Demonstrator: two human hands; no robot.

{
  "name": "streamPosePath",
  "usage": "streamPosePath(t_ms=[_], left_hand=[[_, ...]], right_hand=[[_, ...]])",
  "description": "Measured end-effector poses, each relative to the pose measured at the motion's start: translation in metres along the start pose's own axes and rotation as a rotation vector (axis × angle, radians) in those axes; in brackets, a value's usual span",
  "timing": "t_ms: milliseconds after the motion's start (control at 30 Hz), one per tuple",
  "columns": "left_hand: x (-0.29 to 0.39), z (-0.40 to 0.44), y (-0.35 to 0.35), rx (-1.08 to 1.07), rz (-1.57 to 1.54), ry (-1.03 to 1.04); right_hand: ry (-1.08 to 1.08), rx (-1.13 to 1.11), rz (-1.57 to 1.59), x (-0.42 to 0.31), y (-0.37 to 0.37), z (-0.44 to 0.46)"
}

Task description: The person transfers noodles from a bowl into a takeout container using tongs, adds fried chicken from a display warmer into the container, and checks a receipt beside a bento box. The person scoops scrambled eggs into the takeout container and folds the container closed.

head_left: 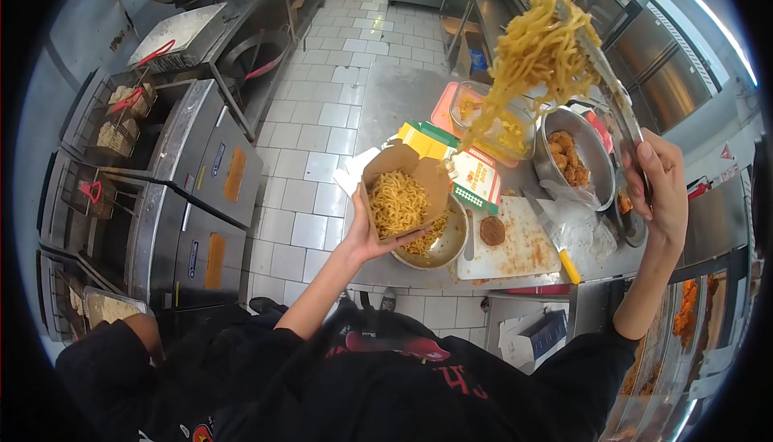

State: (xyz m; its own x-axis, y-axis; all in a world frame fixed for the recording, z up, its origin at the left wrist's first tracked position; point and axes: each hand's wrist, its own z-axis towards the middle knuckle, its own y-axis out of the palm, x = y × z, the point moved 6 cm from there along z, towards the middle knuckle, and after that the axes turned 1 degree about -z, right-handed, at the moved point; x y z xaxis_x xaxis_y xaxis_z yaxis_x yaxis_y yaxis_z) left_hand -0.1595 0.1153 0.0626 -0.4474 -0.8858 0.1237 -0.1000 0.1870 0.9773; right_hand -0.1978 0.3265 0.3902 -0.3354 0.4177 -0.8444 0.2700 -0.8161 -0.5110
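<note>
As the noodles are being portioned: the work looks partway along, with one lot in the box and another lifted clear of it.
Takeaway box [394, 159]: held up near the close edge of the metal surface [394, 88], beside and partly over the bowl [455, 241]; its flaps are spread and unfastened.
Done: a mound of noodles [398, 204] sits inside the box, below the tops of its flaps.
Left: the raised noodles [543, 47] are mostly not in the box, some noodles lie in the bowl, and the flaps are not folded over; whether more portions are needed, I cannot tell.
Box direction: its mouth faces up toward the head camera, base downward; the base is hidden, so its long axis is uncertain.
Tongs [618, 92]: their long axis slants from the right hand forward and to the person's left, the gripping ends foremost and high, buried in noodles.
Trailing strands: they hang down toward the box's far right corner; I cannot tell whether they touch it.
Left hand [364, 237]: wrapped around the near left side and underside of the box, supporting it.
Right hand [664, 188]: closed around the handle end of the tongs.
Nearby: a brown patty [492, 231] and a yellow-handled knife [557, 241] rest on the cutting board [515, 215].
</note>
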Motion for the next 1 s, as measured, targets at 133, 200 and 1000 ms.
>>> streamPosePath(t_ms=[133, 200, 1000], left_hand=[[-0.009, 0.007, 0.016, -0.063, -0.038, -0.039], [-0.013, 0.011, 0.017, -0.105, -0.07, -0.07], [-0.024, 0.0, 0.006, -0.145, -0.137, -0.115]], right_hand=[[0.027, -0.071, -0.042, 0.001, 0.018, 0.001], [0.132, -0.171, -0.144, 0.008, 0.037, 0.001], [-0.505, -0.653, -1.267, -0.063, 0.128, 0.016]])
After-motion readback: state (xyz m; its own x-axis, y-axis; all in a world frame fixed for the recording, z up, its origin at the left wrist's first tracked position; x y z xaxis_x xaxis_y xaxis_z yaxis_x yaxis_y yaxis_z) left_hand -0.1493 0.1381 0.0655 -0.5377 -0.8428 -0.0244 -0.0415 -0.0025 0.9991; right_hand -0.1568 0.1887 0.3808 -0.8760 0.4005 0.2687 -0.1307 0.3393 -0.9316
